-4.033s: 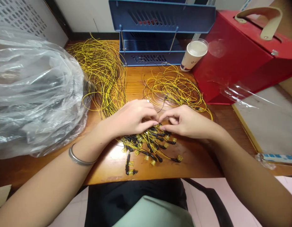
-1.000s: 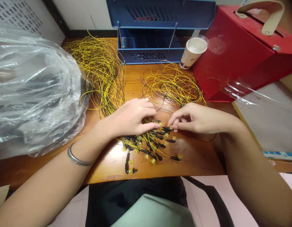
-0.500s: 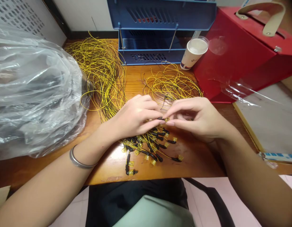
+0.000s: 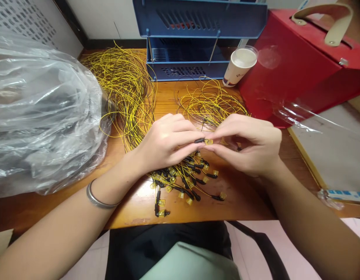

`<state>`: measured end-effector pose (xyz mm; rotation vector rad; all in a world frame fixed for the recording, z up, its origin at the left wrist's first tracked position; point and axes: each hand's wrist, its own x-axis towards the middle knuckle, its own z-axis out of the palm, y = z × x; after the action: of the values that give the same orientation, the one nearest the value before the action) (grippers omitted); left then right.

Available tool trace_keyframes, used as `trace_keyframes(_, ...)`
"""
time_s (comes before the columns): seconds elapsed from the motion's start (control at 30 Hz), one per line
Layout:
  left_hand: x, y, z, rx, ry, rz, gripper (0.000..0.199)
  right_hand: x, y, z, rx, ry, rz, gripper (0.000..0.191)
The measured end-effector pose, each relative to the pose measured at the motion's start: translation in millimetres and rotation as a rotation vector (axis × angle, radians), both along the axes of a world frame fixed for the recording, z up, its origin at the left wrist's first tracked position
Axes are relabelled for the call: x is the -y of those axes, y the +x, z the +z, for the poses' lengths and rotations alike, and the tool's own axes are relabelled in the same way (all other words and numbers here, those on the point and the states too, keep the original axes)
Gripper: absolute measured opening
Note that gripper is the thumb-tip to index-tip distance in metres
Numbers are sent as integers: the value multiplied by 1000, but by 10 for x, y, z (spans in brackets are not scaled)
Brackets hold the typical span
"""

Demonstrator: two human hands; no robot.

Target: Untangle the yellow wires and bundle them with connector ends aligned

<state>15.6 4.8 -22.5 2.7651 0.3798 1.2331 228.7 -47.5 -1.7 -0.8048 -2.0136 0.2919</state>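
Over the pile, my left hand (image 4: 168,142) pinches the black end of a small wired lamp (image 4: 200,140) between thumb and forefinger. The lamp's clear yellow cap (image 4: 208,142) points to the right. At that cap, the thumb and forefinger of my right hand (image 4: 246,144) are closed on its edge. A small dark bit (image 4: 239,148) shows inside my right palm, too hidden to name. Below both hands lies a heap of like lamps (image 4: 185,182), black with yellow caps, their thin yellow and black wires running under my left hand.
A large bundle of yellow and black wires (image 4: 124,85) lies behind left, a smaller coil (image 4: 211,101) behind right. Around them stand a clear plastic bag (image 4: 48,116), a blue rack (image 4: 185,70), a paper cup (image 4: 239,66) and a red box (image 4: 285,66) on the wooden table (image 4: 241,206).
Both hands have lifted slightly with the lamp, and its yellow cap shows more plainly between them. My right hand has turned a little and shifted right. The heap stays put.
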Motion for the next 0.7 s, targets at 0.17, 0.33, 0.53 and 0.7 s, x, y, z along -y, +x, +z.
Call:
trace_keyframes(0.17,6,3,-11,44,43,19,16,7,-19,-9,18,108,-64,15)
trace_keyframes(0.33,13,8,-4,27,102,49,17,9,-28,-4,41,108,-84,11)
trace_keyframes(0.53,15,2,6,5,128,36,12,10,-7,0,48,51,-54,10)
trace_keyframes(0.7,13,-9,11,-34,130,41,12,19,-1,28,55,-10,-31,7)
